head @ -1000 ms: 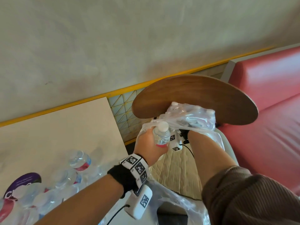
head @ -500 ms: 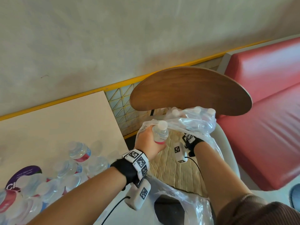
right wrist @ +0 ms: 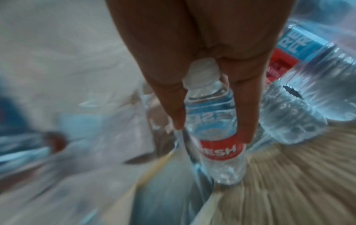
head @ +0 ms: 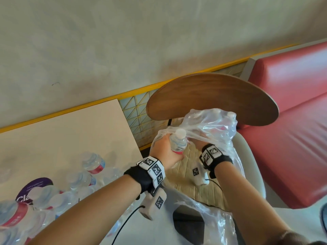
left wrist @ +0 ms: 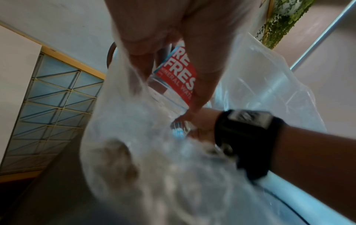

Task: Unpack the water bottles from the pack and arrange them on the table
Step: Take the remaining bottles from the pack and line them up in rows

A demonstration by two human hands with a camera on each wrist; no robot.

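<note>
My left hand (head: 166, 151) grips a small clear water bottle (head: 177, 142) with a white cap and red label, upright over the chair seat; its label (left wrist: 177, 76) shows between the fingers in the left wrist view. My right hand (head: 199, 145) reaches under the torn clear plastic pack (head: 212, 124) and is mostly hidden there. In the right wrist view its fingers (right wrist: 244, 118) pinch a second small bottle (right wrist: 213, 121) by the neck and shoulders, cap toward the palm. Another bottle (right wrist: 308, 76) lies in the wrap beside it. Several unpacked bottles (head: 93, 161) stand on the table (head: 62, 135) at left.
The pack rests on a chair's woven seat (head: 191, 160), under its curved wooden back (head: 212, 98). A red padded bench (head: 292, 121) runs along the right. Loose plastic wrap (head: 212, 218) hangs off the seat's near edge. A purple round sticker (head: 33, 188) lies on the table.
My right hand has drawn back toward me from deeper in the pack. The left hand keeps its bottle at about the same spot. The view has shifted slightly.
</note>
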